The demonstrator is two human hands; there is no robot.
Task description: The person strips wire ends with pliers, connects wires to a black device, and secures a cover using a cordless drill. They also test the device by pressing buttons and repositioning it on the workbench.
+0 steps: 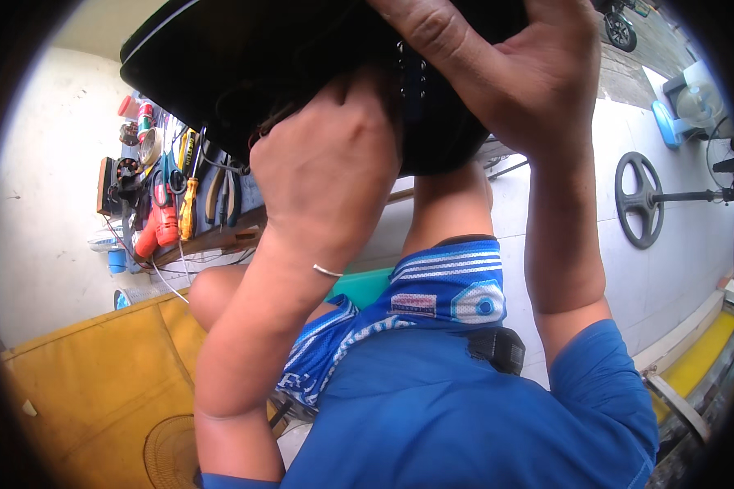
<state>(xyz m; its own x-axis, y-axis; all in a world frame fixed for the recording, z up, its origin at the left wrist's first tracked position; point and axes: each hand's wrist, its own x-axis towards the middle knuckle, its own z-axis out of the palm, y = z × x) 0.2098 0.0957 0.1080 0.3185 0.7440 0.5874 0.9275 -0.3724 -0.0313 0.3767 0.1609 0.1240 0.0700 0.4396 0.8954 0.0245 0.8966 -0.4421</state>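
A large black rounded housing [196,61] fills the top of the view, its hollow side toward me. My left hand [326,167] reaches into it with the fingers bent inward. Their tips, and whatever they grip, are hidden behind the knuckles. Beside that hand, inside the housing, runs a dark strip with small shiny metal points [411,69]. Thin wires [261,130] show at the knuckles. On the right, my right hand [526,85] grips the housing, thumb laid along its inner side. Its other fingers are out of sight.
Left of my leg lie a yellow-handled screwdriver [188,208], pliers [223,196], a tape roll [151,147] and a red-orange tool [164,224]. A yellow cover [98,350] spreads at lower left. At right are a black ring-shaped base on a pole [640,200] and a blue-and-white appliance [667,124].
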